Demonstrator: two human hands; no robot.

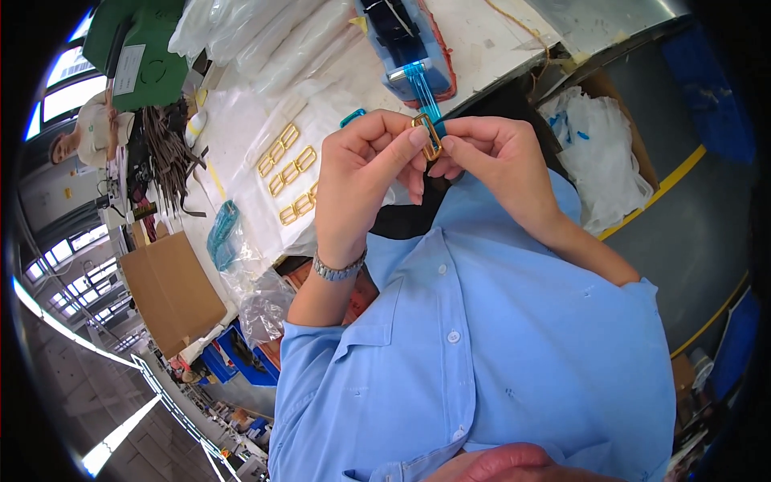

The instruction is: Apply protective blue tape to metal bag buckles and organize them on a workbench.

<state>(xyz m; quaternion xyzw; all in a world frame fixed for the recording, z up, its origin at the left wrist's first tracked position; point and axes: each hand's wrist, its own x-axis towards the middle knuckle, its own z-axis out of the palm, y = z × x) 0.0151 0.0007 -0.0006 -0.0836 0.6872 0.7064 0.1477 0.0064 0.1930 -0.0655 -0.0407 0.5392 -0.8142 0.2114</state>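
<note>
1. Currently, a gold rectangular slide buckle (432, 140) sits between the person's two hands, just below the tape dispenser (439, 68) at the edge of the white counter (499, 32).
2. Key relation: the shiny blue tape strip (428, 98) runs down from the dispenser to the buckle's upper right side. Buckle's long axis runs mostly up-down in view, top leaning left, so roughly in line with the strip. Whether the two are stuck together: cannot tell, fingers cover the spot.
3. Left hand (363, 165): nearly closed, thumb laid on the buckle's left side, fingers curled behind; grasping it. Metal-band wristwatch (339, 271) on that wrist.
4. Right hand (504, 159): narrow pinch, thumb tip at the buckle's right edge. Whether it also grips the tape's end is hidden.
5. Neither hand looks nearer; both meet at the buckle.
6. Off to the left, apart from the left hand, lie gold buckle rows (287, 170) on white sheeting. A small teal-blue piece (352, 118) rests just beside the left hand.
</note>
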